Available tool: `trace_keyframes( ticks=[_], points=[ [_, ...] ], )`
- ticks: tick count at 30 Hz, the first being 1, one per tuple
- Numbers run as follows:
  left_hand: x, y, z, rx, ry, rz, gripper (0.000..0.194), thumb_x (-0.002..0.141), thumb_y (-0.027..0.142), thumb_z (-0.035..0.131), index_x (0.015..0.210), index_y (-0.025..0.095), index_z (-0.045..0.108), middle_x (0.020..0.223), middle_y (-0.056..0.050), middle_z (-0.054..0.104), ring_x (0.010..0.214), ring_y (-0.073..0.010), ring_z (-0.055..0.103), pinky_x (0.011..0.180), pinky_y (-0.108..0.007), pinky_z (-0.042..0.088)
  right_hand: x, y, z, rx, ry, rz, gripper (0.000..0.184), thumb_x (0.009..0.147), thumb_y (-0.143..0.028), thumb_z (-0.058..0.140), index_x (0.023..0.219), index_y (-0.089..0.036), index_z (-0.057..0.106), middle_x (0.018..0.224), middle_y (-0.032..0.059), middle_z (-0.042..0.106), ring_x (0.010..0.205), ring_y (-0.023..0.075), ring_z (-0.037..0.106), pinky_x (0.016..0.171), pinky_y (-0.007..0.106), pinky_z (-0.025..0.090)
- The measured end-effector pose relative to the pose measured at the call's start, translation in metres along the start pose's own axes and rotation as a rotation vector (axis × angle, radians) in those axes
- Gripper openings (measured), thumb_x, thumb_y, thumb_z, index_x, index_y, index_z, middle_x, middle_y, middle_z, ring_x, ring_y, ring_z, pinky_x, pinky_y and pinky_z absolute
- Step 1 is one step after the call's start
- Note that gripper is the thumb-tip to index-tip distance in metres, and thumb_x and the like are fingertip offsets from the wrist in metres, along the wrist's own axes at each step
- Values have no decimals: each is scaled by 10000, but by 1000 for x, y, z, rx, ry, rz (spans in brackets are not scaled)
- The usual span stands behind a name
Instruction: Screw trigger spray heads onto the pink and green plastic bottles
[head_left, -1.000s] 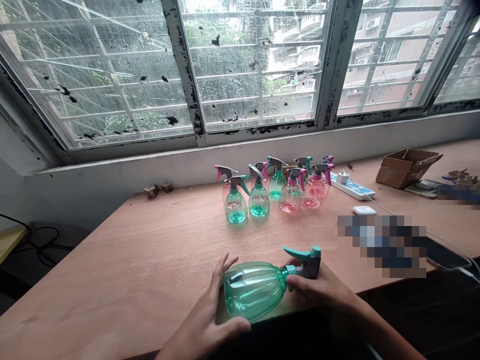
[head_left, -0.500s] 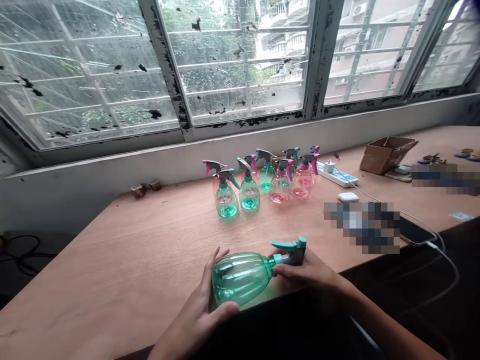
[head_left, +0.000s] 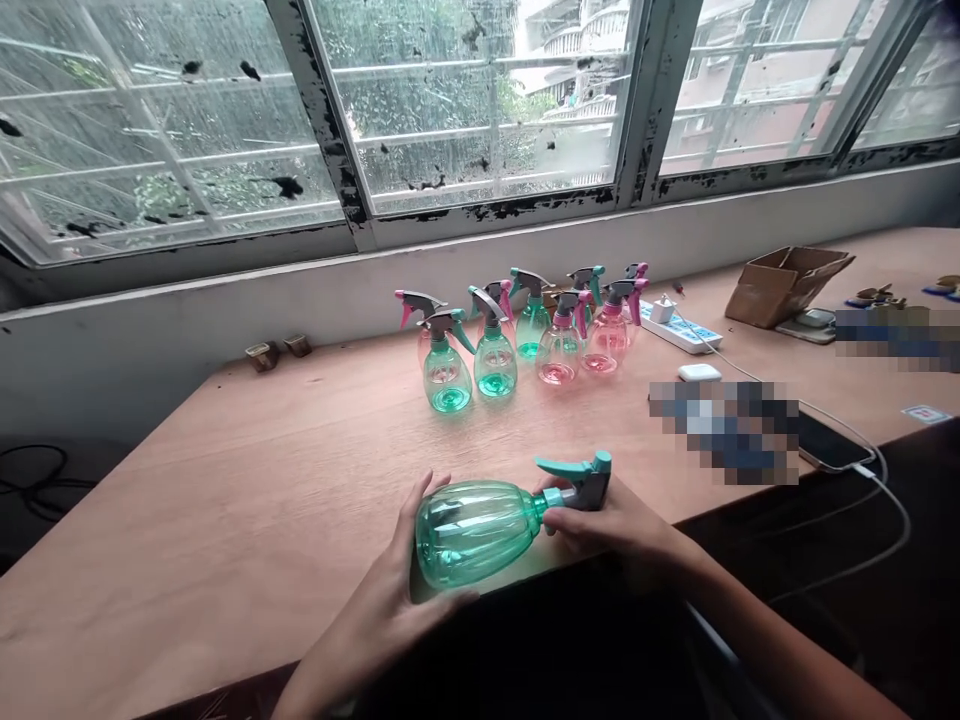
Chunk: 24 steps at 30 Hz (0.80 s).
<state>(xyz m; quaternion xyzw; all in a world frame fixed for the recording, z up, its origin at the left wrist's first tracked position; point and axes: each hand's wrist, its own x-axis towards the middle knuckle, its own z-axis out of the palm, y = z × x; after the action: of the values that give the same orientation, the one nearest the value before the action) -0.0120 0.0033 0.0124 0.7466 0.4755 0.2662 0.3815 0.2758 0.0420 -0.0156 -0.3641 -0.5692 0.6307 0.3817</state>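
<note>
A clear green spray bottle [head_left: 476,535] lies on its side in my two hands, just over the table's near edge. Its base points left, and its grey and teal trigger head [head_left: 581,480] points right. My left hand [head_left: 401,570] cups the base, thumb below and fingers behind. With thumb and fingers closed about the neck and spray head, my right hand [head_left: 607,520] grips the other end; part of its fingers is hidden behind the bottle. Beyond my hands, several upright green spray bottles [head_left: 448,378] and pink spray bottles [head_left: 559,355] stand grouped on the table.
On the wooden table [head_left: 247,480], a white power strip [head_left: 682,330], an earphone case [head_left: 699,373] and an open cardboard box [head_left: 780,290] sit to the right. A phone [head_left: 832,440] on a cable lies near the front edge. Two small brown containers [head_left: 262,356] stand at back left.
The view has tilted down a little, so the table things sit slightly higher in the picture. Both hands keep their hold on the green spray bottle, which has hardly moved.
</note>
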Motion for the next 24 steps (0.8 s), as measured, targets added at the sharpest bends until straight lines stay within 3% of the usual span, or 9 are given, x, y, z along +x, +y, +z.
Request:
trace_keyframes(
  ticks=[6,10,13,16,21,24],
  points=[
    [0,-1,0,-28,12,16,947,871,286,717,1553,393,70,1647,-67,232,1463,-339,325,1192,-515,307,-1,-1,1,2,3,7,380,769,-467,801,973,-164,695,680,-4,645,535,108,520,485,219,385],
    [0,-3,0,-55,-7,6,1029,814,363,782,1556,394,70,1651,-62,224,1478,-346,287,1210,-523,262,0,-2,3,27,17,11,402,759,-477,804,970,-158,679,694,3,647,496,93,484,465,223,372],
    [-2,-3,-2,-119,-21,-6,867,903,505,631,1563,384,81,1660,-38,194,1503,-340,217,1223,-522,217,0,-2,3,58,-1,0,373,771,-455,801,967,-165,673,674,-11,630,482,81,451,454,218,342],
    [-2,-3,-3,-158,-6,-30,700,986,521,461,1562,387,87,1661,-14,191,1516,-312,181,1228,-512,197,-1,-1,3,79,-6,-13,346,776,-421,807,979,-177,669,639,-35,596,484,78,435,447,209,323],
    [-1,-4,0,-86,13,-11,906,895,385,688,1554,397,66,1653,-36,215,1507,-315,210,1236,-510,176,0,3,1,76,27,-12,314,799,-414,790,956,-172,666,605,-46,566,471,77,445,432,199,315],
    [1,-5,1,-47,10,14,966,879,327,713,1553,403,26,1662,-50,181,1503,-311,229,1230,-498,207,1,4,0,70,21,-17,336,801,-418,790,988,-166,670,655,-21,605,485,79,462,441,202,331]
  ],
)
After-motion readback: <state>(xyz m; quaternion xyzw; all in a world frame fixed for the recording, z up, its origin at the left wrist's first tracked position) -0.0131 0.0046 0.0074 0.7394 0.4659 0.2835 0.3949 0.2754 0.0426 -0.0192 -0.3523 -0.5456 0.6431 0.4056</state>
